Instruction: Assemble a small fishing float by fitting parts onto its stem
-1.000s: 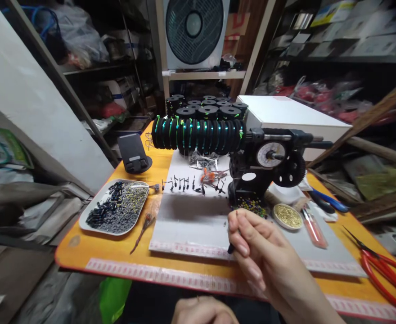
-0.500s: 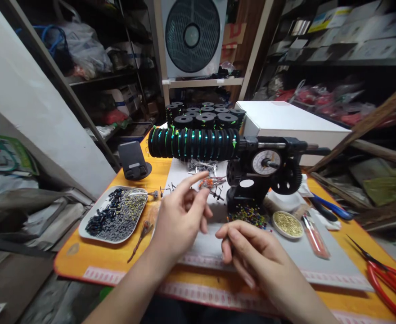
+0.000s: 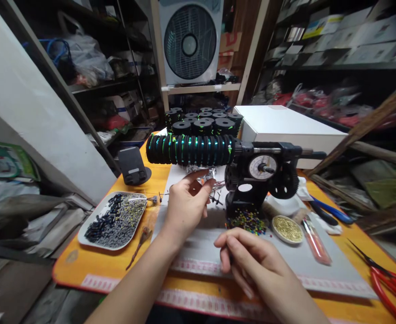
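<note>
Orange table [image 3: 83, 265], strewn with small parts. On it, pale grey mat [image 3: 322, 265]. At the mat's far edge, black winding machine [image 3: 262, 175] with dial and gears, carrying a row of black spools [image 3: 191, 149] to its left. White box [image 3: 285, 126] behind the machine. Left of the mat, white tray [image 3: 112, 220] of black and yellow beads. Left hand [image 3: 186, 204] over the mat's far part, just left of the machine, thumb and forefinger pinched toward tiny hooks [image 3: 214, 198]; whether anything is gripped, cannot tell. Right hand [image 3: 252, 261] above the mat's near edge, fingers curled around a small dark piece [image 3: 231, 259], mostly hidden.
</note>
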### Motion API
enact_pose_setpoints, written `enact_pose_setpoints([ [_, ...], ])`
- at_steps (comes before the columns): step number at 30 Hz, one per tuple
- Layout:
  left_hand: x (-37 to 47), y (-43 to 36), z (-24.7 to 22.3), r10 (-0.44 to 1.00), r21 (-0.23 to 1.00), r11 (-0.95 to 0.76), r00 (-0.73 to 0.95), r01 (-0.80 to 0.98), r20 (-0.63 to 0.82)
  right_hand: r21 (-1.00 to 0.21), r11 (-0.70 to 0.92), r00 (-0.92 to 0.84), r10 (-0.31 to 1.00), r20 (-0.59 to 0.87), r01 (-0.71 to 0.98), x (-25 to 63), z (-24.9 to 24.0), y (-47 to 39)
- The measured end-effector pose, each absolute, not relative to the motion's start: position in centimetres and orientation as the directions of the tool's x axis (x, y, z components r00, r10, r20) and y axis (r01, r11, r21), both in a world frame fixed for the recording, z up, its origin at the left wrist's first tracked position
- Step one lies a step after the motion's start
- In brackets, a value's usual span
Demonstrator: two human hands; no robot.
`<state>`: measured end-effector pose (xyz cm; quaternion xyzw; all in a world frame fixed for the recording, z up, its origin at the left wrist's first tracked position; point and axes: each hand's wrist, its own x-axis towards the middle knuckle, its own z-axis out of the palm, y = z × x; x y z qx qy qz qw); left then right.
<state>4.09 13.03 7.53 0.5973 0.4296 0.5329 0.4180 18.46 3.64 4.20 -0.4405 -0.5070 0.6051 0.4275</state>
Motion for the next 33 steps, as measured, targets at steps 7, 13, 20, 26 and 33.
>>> enact_pose_setpoints([
  [7, 2.3, 9.9, 7.4, 0.881, 0.881, -0.473, 0.014, 0.001, 0.473, -0.990, -0.061, -0.142, 0.987, -0.079, 0.130, 19.5, 4.0, 4.4],
  [13, -0.4, 5.6, 6.6, 0.951, 0.955, -0.190, 0.199, -0.227, 0.237, -0.957, -0.009, -0.110, 0.993, -0.042, 0.291, 20.1, 4.1, 5.1],
  [20, -0.9, 5.1, 5.5, 0.954, 0.945, 0.010, 0.286, -0.327, 0.088, -0.892, 0.062, -0.099, 0.995, 0.020, 0.448, 19.7, 3.9, 5.2],
  [26, -0.6, 4.4, 5.0, 0.968, 0.930, 0.166, 0.234, -0.327, -0.091, -0.754, 0.230, -0.094, 0.971, 0.219, 0.615, 19.9, 3.5, 5.0],
  [33, -4.1, -2.1, 2.1, 0.939, 0.934, 0.341, 0.089, -0.106, -0.332, -0.373, 0.630, -0.257, 0.682, 0.684, 0.681, 18.3, 4.5, 1.5],
])
